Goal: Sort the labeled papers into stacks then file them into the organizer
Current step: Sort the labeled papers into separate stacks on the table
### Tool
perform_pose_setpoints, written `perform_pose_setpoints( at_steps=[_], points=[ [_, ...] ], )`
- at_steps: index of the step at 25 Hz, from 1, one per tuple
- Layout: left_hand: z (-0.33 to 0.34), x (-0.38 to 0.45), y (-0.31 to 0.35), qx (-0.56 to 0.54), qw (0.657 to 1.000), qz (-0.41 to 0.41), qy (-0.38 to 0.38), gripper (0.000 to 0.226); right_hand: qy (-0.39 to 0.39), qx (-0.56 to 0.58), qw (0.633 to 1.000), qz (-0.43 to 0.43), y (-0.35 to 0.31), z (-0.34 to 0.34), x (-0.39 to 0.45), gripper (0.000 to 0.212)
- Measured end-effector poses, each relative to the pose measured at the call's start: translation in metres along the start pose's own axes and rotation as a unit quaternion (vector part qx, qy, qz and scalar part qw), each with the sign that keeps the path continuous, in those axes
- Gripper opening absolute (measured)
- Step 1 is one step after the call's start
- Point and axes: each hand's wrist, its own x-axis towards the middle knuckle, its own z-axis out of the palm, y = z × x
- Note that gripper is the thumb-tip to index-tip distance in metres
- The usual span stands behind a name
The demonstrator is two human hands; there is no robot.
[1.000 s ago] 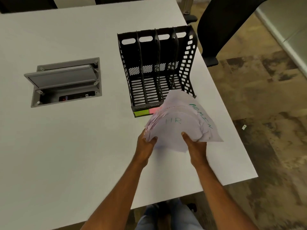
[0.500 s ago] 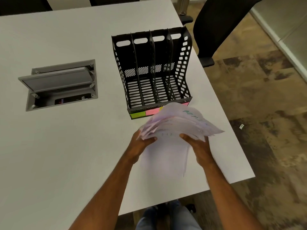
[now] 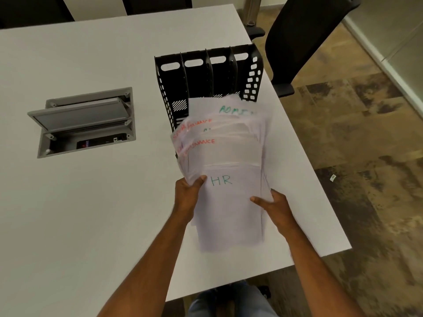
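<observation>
Both hands hold one fanned bundle of papers (image 3: 229,161) above the white surface (image 3: 91,213), just in front of the black organizer (image 3: 206,76). The left hand (image 3: 186,197) has the bundle's left edge in its grip, thumb on the top sheet and the other fingers hidden beneath. The right hand (image 3: 273,205) has the right edge in its grip, thumb laid across the top sheet, its fingers out of sight under the papers.

The top sheet reads "HR" in green. Behind it the sheets spread out, showing "FINANCE" in red on at least two of them near the left side and "ADMI…" in green on the farthest sheet. The far edges of the papers overlap the organizer's front in this view, hiding its lower part; whether they touch it cannot be told.

The organizer stands upright on the surface with four slots, each with an oval cutout at the back, and what shows of the slots holds no paper. To its left a grey cable box (image 3: 84,122) is set into the surface, its lid tilted open. A black chair (image 3: 304,37) stands beyond the surface's right edge.
</observation>
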Motion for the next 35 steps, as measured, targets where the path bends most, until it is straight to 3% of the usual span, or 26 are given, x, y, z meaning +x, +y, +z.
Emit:
perform_pose_setpoints(
  at_steps=[3, 8, 12, 20, 24, 32, 35],
  points=[
    [-0.006, 0.0, 0.019, -0.095, 0.995, -0.017, 0.008, 0.027, -0.043, 0.052, 0.998, 0.008, -0.008, -0.015, -0.025, 0.045],
    [-0.006, -0.001, 0.067, -0.278, 0.96, -0.011, -0.038, 0.044, -0.012, 0.113, 0.992, -0.057, -0.05, -0.034, -0.051, 0.065],
    [0.004, -0.009, 0.108, -0.35, 0.934, -0.01, -0.079, 0.05, -0.047, 0.308, 0.947, -0.079, -0.085, -0.026, -0.058, 0.069],
    [0.008, -0.033, 0.128, -0.357, 0.914, 0.057, -0.183, 0.089, -0.095, 0.389, 0.911, -0.099, -0.126, 0.017, -0.056, 0.062],
    [0.003, -0.033, 0.126, -0.362, 0.911, 0.051, -0.189, 0.079, -0.091, 0.403, 0.907, -0.087, -0.134, 0.036, -0.048, 0.057],
    [0.005, -0.037, 0.118, -0.422, 0.895, 0.016, -0.143, 0.104, -0.039, 0.456, 0.887, -0.054, -0.131, 0.041, -0.051, 0.057],
    [0.01, -0.035, 0.12, -0.438, 0.886, 0.034, -0.15, 0.084, -0.027, 0.411, 0.906, -0.1, -0.136, 0.04, -0.051, 0.069]
  ],
)
